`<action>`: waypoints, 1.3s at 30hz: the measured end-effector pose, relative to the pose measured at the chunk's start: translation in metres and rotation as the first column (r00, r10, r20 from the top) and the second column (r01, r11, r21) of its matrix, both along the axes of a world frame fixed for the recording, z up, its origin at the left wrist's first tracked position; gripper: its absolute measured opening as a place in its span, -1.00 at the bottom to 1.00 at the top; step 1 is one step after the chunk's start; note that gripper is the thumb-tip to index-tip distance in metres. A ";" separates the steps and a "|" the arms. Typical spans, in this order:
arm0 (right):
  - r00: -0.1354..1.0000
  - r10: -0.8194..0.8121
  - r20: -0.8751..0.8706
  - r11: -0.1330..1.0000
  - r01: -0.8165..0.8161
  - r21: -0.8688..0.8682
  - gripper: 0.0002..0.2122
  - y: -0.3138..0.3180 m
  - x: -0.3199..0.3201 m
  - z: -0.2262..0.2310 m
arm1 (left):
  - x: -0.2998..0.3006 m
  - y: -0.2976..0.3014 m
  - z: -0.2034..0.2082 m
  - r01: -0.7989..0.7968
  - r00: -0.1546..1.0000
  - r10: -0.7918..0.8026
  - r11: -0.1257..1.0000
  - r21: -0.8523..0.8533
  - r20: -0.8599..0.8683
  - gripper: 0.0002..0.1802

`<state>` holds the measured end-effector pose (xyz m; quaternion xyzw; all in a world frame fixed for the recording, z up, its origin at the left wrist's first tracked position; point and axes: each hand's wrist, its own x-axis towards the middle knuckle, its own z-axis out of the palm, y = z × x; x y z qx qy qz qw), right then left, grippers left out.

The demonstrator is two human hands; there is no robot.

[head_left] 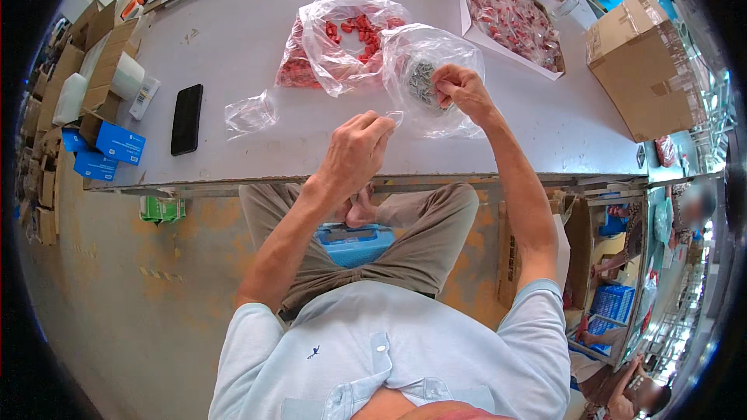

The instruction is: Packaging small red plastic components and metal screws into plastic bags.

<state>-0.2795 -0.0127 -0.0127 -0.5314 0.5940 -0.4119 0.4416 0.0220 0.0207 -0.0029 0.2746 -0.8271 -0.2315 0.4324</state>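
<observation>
The right hand (461, 87) reaches into the mouth of a clear bag of small grey metal parts (424, 78) lying on the counter (249, 39), its fingers pinched together on what looks like a few of those parts, though the pieces are too small to tell apart. The left hand (356, 148) hovers just in front of that bag, fingers closed on a tiny clear pouch (395, 117) near the counter's front edge. Just beyond sits a second open bag of red pieces (354, 31), and an empty pouch (250, 114) lies near a black phone (187, 118). The likely trouble: the pouch's mouth is narrow and limp, so loosely pinched parts could miss it, scatter, and roll off the edge into the lap
</observation>
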 end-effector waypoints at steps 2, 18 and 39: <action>1.000 0.005 0.028 1.000 -0.004 -0.026 -0.91 0.004 0.004 0.004 | -0.002 -0.002 -0.001 -0.012 1.000 0.012 1.000 -0.023 -0.002 -0.92; 0.989 0.079 0.127 0.995 -0.071 -0.068 -0.87 0.065 0.072 0.062 | -0.015 -0.009 -0.003 -0.046 0.985 0.084 0.970 -0.238 0.151 -0.87; 0.976 0.198 0.093 0.961 -0.212 0.177 -0.78 0.068 0.069 0.064 | -0.018 0.005 -0.004 0.114 0.975 -0.047 0.943 -0.313 0.215 -0.87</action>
